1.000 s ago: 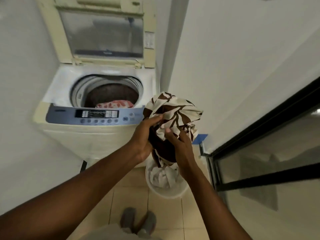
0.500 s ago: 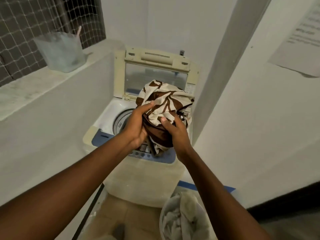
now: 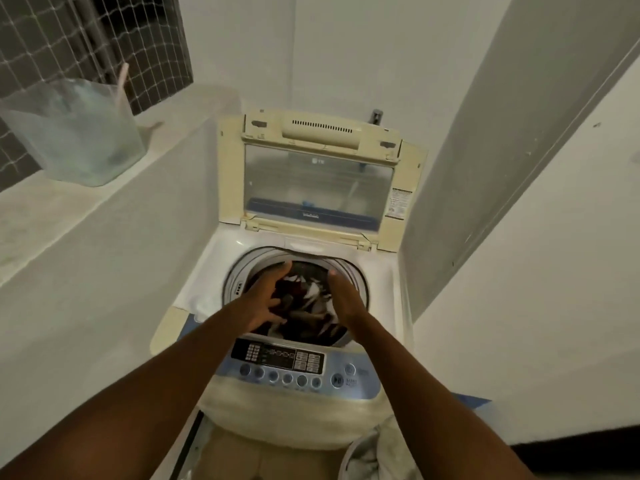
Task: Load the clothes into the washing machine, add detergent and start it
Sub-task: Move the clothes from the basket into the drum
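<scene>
Loading step in hand: left hand [image 3: 265, 301], fingers spread, and right hand [image 3: 343, 294], fingers straight, both apparently empty, poised over drum of open-lidded washing machine [image 3: 207, 268]; brown-and-cream garment [image 3: 306, 308] lies in drum just below, between palms; next move likely reach down to basket [image 3: 343, 460] for whites; detergent, start not yet done.

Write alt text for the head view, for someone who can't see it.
Left hand and right hand hover open over the washer drum, where brown-and-white clothes lie. The lid stands up; a basket of laundry sits at lower right.
</scene>
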